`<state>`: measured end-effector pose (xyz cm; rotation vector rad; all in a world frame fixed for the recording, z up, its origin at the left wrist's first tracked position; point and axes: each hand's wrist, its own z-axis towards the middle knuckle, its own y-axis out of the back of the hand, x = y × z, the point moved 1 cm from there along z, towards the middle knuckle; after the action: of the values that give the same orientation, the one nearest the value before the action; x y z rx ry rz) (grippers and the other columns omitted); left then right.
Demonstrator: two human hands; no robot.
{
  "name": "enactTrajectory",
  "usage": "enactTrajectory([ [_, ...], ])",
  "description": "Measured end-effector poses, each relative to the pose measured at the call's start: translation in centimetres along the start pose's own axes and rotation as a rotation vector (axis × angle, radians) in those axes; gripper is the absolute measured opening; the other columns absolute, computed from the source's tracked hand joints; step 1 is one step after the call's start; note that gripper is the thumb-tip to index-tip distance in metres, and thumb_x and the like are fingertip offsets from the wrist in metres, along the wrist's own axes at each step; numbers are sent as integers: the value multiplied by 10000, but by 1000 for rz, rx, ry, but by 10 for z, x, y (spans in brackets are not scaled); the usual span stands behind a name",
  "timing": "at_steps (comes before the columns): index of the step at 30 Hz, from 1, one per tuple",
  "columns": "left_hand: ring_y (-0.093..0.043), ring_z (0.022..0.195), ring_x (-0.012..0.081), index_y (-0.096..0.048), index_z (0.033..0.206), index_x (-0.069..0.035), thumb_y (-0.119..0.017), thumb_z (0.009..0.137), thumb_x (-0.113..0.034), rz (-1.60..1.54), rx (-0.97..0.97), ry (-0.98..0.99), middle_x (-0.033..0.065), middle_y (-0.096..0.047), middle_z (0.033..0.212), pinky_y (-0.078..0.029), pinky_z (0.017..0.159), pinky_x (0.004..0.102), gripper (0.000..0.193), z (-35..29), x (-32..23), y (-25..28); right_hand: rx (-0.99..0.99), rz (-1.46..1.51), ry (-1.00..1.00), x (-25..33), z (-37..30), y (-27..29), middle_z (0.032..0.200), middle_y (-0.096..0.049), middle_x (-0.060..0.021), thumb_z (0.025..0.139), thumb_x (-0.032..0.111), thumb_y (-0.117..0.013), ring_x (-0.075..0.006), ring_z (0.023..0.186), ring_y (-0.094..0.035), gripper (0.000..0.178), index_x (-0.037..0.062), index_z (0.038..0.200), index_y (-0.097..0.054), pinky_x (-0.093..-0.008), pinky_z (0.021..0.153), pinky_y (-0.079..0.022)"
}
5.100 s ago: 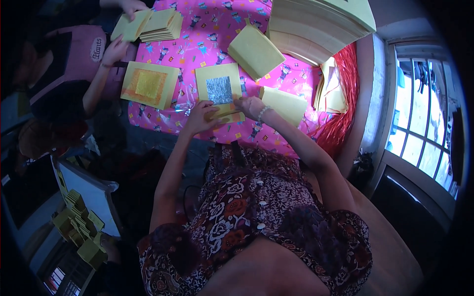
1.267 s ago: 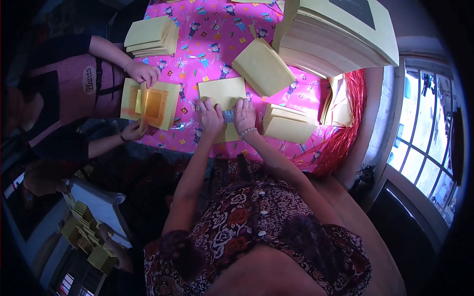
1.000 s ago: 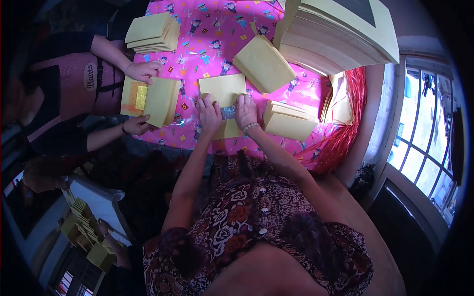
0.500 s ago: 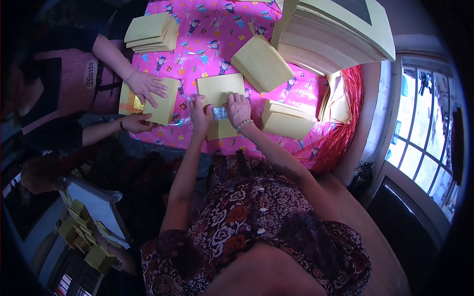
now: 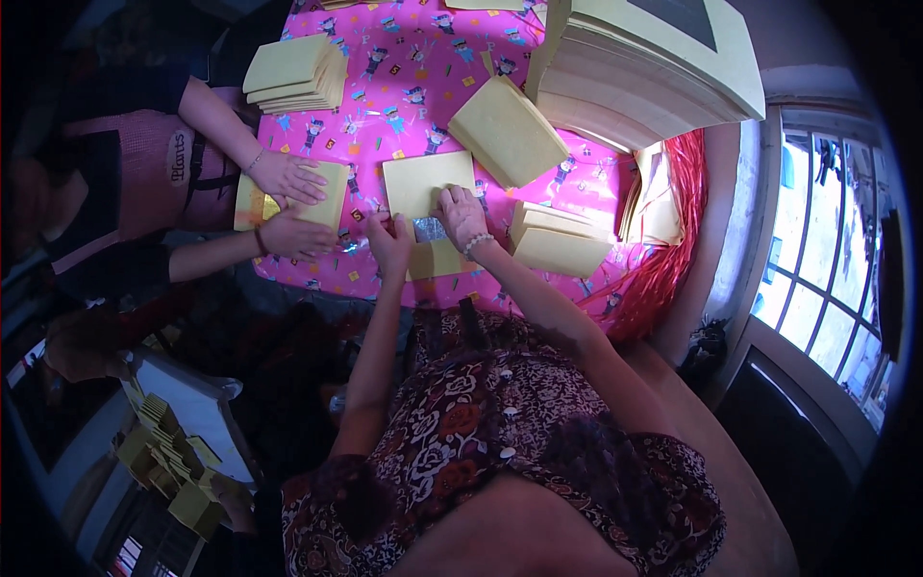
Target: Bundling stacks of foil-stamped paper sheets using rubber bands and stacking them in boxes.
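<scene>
In front of me lies a flat yellow paper piece [image 5: 409, 183] with a shiny silver patch [image 5: 429, 229] near its lower middle. My left hand [image 5: 389, 246] is at the paper's left edge beside the patch, thumb and forefinger apart. With its fingers bent and drawn together, my right hand [image 5: 462, 215] presses on the paper just above and right of the patch. Whether anything small is under those fingertips is hidden. At left, a co-worker's two hands [image 5: 288, 177] lie flat on another yellow paper piece [image 5: 332, 183] with a gold patch.
The table has a pink patterned cover [image 5: 389, 58]. Yellow stacks stand at the far left [image 5: 293, 69], far middle [image 5: 510, 130] and right [image 5: 558, 240]. A tall block of yellow stacks [image 5: 644, 77] fills the far right corner. Red shiny strands [image 5: 685, 202] hang along the right edge.
My left hand has slid slightly down and left, and its fingers have lowered. My right hand has moved only a little. The co-worker's nearer hand has moved onto their paper, palm down.
</scene>
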<state>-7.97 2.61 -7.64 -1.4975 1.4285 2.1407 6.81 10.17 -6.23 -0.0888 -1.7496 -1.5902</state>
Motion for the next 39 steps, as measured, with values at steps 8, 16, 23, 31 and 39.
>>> enactTrajectory([
  [8,-529,662,138,-508,909,-12,-680,815,-148,-312,-35,152,65,-550,780,-446,584,287,238,6,19,-23,154,92,-5,-11,0,9,1017,-554,-145,753,306,-691,-311,995,-537,438,54,1052,-494,-397,870,-439],
  [16,-553,709,101,-480,985,-35,-633,834,-31,-626,17,136,56,-564,854,-510,611,232,215,-6,-38,21,-84,392,57,-12,-28,50,921,-490,-173,838,238,-637,-336,887,-537,350,6,1023,-452,-402,781,-463],
  [23,-580,781,98,-473,1163,-15,-579,855,-14,-707,417,124,45,-605,937,-508,668,247,325,-27,-119,49,-266,853,-329,-37,-92,123,959,-537,-104,850,211,-663,-169,833,-564,438,23,1145,-399,-296,702,-491],
  [31,-606,771,97,-564,1062,-25,-617,840,-60,-568,769,239,42,-652,901,-496,678,231,231,-75,-92,-43,-321,954,-488,-115,-159,111,872,-598,-62,887,109,-580,-110,756,-592,199,17,1009,-452,-250,663,-483],
  [39,-620,715,99,-592,1000,-8,-663,800,-110,-469,699,102,47,-662,799,-488,652,236,235,-72,-43,-102,-246,628,-589,-154,-146,84,822,-622,-82,847,138,-615,-137,720,-605,229,6,975,-480,-298,651,-491],
])
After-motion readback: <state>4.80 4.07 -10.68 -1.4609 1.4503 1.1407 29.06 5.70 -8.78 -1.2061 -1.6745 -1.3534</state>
